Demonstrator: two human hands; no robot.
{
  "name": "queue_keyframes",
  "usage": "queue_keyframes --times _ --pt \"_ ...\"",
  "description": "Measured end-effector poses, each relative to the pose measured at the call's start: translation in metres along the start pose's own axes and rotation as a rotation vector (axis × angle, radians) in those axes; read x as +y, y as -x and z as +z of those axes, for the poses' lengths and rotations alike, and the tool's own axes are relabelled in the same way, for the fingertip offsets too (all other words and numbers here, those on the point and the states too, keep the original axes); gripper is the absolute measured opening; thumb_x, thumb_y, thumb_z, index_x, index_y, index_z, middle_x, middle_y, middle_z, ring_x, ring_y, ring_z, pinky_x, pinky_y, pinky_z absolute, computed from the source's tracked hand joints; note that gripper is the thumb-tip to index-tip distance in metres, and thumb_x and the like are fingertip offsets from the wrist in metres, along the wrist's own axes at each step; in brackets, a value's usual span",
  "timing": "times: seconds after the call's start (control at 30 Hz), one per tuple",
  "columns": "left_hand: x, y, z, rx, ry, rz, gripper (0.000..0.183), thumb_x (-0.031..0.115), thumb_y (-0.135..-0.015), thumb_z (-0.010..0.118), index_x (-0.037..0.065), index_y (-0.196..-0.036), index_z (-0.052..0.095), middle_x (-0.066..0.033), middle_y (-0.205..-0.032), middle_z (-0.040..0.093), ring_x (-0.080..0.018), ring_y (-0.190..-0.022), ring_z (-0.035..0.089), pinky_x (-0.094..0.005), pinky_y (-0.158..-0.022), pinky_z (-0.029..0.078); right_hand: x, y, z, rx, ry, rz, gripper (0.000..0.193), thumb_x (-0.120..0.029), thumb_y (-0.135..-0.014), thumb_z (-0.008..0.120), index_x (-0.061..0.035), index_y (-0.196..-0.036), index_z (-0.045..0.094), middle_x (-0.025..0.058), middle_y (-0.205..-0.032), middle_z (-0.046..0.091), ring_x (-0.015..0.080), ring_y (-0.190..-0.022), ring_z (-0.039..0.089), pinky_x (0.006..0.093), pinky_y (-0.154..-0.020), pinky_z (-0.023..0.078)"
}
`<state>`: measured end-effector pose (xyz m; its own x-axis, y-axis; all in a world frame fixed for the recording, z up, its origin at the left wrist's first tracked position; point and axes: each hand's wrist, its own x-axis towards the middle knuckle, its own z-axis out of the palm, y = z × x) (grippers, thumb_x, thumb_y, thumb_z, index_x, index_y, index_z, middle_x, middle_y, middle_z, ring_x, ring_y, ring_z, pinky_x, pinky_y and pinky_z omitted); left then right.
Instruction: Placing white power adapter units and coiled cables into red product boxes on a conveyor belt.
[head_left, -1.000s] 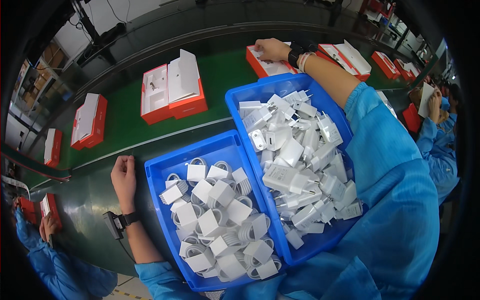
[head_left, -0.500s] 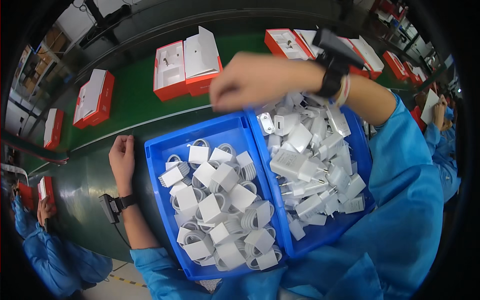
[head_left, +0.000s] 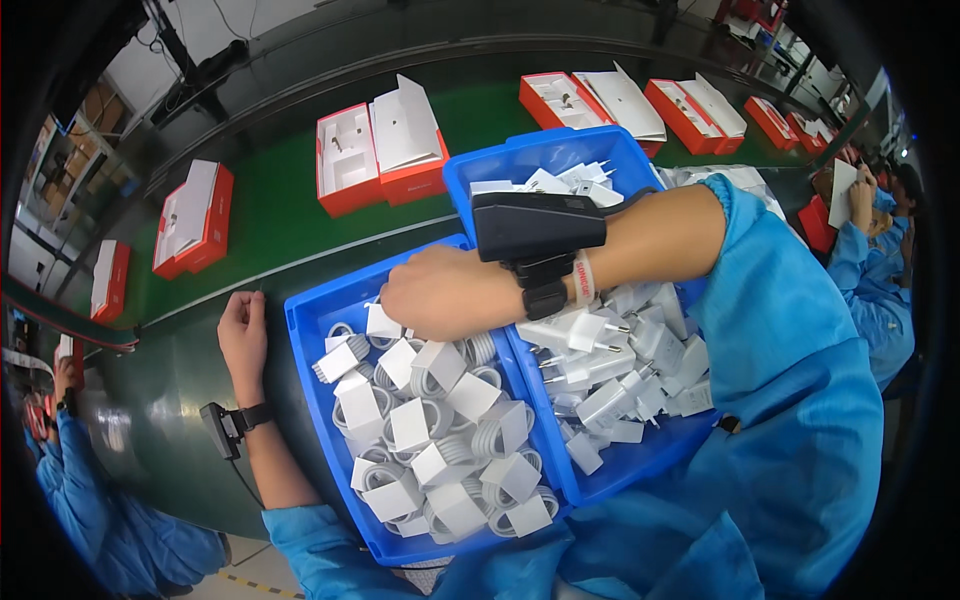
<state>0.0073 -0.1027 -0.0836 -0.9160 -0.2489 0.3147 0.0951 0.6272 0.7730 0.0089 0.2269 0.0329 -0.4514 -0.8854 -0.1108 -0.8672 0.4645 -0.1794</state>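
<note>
My right hand (head_left: 445, 292) is over the far end of the left blue bin (head_left: 318, 400), back upward and fingers curled down against the coiled white cables (head_left: 410, 425). What its fingers hold, if anything, is hidden. White paper bands wrap these cables. My right forearm crosses the right blue bin (head_left: 640, 470), which is heaped with white charger plugs (head_left: 585, 330). To the left of the bins, my left hand (head_left: 243, 325) rests on the dark green tabletop (head_left: 160, 400), its fingers loosely closed with nothing in them.
Beyond the bins runs a green belt (head_left: 270, 220) with several open red and white boxes (head_left: 350, 165). Another blue bin of plugs (head_left: 460, 180) stands at the far side of the right bin. Co-workers in blue sleeves sit at the left (head_left: 90, 500) and right (head_left: 870, 310).
My right hand has come down and nearer, from beside an open box to the cables in the left bin. My left hand stays in place. The view has shifted slightly.
</note>
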Motion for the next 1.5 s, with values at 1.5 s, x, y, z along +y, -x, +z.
queue_keyframes --times 1.5 --pt "0.002 0.001 0.000 0.002 0.065 0.011 0.026 0.020 -0.098 0.058 0.003 -0.079 0.054 0.0076 -0.062 0.040 -0.0020 -0.057 0.031 -0.0229 -0.050 0.023 0.300 0.225 -0.051 -0.080 0.054 0.613 0.033 -0.018 -0.074 0.074 -0.0029 -0.101 0.064 0.0127 -0.099 0.067 0.0295 -0.097 0.063 0.0377 -0.083 0.050"
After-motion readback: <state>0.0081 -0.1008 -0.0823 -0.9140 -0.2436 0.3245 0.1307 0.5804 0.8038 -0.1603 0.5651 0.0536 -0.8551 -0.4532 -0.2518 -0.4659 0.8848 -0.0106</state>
